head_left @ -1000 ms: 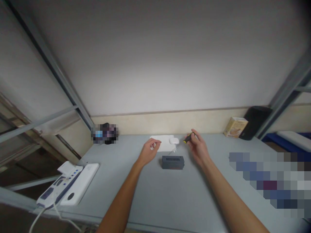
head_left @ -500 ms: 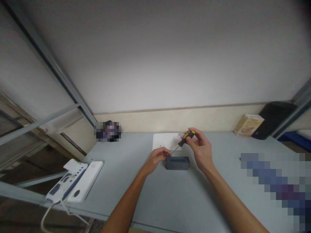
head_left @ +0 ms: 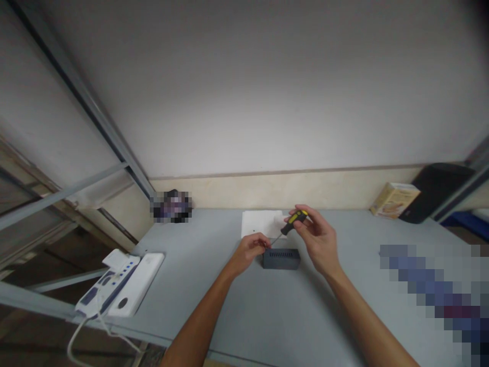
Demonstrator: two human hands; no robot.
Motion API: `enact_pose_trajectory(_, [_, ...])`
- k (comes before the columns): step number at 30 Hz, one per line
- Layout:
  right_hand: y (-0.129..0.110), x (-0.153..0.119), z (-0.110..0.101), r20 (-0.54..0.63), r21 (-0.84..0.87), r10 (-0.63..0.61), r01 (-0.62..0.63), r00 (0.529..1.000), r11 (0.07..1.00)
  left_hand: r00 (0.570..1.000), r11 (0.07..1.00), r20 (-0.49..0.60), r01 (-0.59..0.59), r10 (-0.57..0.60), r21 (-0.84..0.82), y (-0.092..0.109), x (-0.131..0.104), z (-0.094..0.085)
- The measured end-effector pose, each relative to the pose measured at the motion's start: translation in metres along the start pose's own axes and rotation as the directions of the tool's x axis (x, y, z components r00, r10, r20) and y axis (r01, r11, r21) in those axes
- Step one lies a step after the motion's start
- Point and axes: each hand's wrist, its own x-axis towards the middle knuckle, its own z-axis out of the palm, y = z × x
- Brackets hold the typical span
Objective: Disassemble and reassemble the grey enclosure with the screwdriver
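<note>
The dark grey box [head_left: 281,261] rests on the grey surface [head_left: 252,318] between the two hands; its long side faces the wearer, and a row of slots runs along its top. The right hand [head_left: 319,242] holds the screwdriver [head_left: 296,221] above the box; the fingers pinch the black and yellow handle, with the thumb on the near side. The screwdriver is tilted; its shaft slopes down and to the left toward the left rear corner of the box; contact between tip and box cannot be confirmed.

The left hand [head_left: 245,253] is at the left end of the box, beside the screwdriver tip; its fingers are gathered close to the thumb; whether they pinch a small part cannot be told.

White paper [head_left: 252,220] lies flat behind the box; a white power strip [head_left: 89,302] and a flat white device [head_left: 138,285] lie side by side at the left edge; a yellow carton [head_left: 395,200] stands at the right rear, next to a black case [head_left: 437,191].
</note>
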Motion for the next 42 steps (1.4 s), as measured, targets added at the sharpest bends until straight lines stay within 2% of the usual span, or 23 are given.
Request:
enact_pose_trajectory(2, [-0.008,-0.001,0.002,0.050,-0.013,-0.019,0.019,0.999,1.000,1.000,1.000,-0.005,0.001,-0.001,0.000,-0.001,0.000,0.001])
enact_pose_trajectory(5, [-0.017,0.002,0.008,0.185,-0.036,-0.037,0.045,0.982,0.998,1.000,1.000,-0.007,0.003,-0.003,-0.007,-0.002,0.000,0.002])
enact_pose_trajectory(8, [-0.023,0.012,0.019,0.318,-0.119,-0.128,0.174,0.939,0.978,1.000,1.000,-0.016,0.009,-0.010,-0.022,-0.003,0.000,0.002])
enact_pose_trajectory(10, [-0.027,0.020,0.026,0.344,-0.177,-0.192,0.264,0.919,0.948,1.000,0.999,-0.020,0.012,-0.013,-0.031,-0.004,0.000,0.002])
enact_pose_trajectory(12, [-0.034,0.029,0.033,0.428,-0.180,-0.208,0.309,0.879,0.934,1.000,0.999,-0.021,0.016,-0.017,-0.034,-0.005,0.000,0.002])
enact_pose_trajectory(16, [-0.050,0.042,0.039,0.638,-0.125,-0.109,0.242,0.762,0.962,0.999,0.999,-0.021,0.026,-0.027,-0.042,-0.005,0.001,0.002])
enact_pose_trajectory(19, [-0.053,0.045,0.039,0.705,-0.097,-0.053,0.170,0.707,0.981,1.000,0.998,-0.019,0.024,-0.025,-0.050,-0.005,0.001,0.002])
enact_pose_trajectory(21, [-0.049,0.044,0.039,0.682,-0.074,-0.090,0.191,0.726,0.979,1.000,0.998,-0.015,0.023,-0.024,-0.050,-0.006,0.001,0.003])
enact_pose_trajectory(23, [-0.044,0.043,0.037,0.627,-0.065,-0.127,0.214,0.769,0.975,0.999,0.998,-0.016,0.029,-0.030,-0.054,-0.005,0.001,0.003])
enact_pose_trajectory(25, [-0.041,0.043,0.034,0.609,-0.064,-0.120,0.199,0.784,0.978,0.999,0.997,-0.027,0.041,-0.043,-0.069,-0.004,0.002,0.005])
enact_pose_trajectory(30, [-0.046,0.046,0.025,0.683,-0.044,-0.024,0.074,0.730,0.996,0.998,0.991,-0.035,0.042,-0.047,-0.127,-0.006,0.003,0.007])
enact_pose_trajectory(35, [-0.049,0.050,0.022,0.628,-0.081,-0.092,0.182,0.772,0.980,0.998,0.982,-0.015,0.055,-0.059,-0.182,-0.015,0.004,0.006])
enact_pose_trajectory(40, [-0.053,0.054,0.017,0.689,-0.098,-0.003,0.098,0.724,0.990,0.998,0.959,-0.013,0.048,-0.054,-0.279,-0.019,0.005,0.006])
enact_pose_trajectory(42, [-0.054,0.055,0.015,0.690,-0.095,-0.004,0.095,0.724,0.991,0.998,0.955,-0.012,0.048,-0.054,-0.292,-0.019,0.005,0.006])
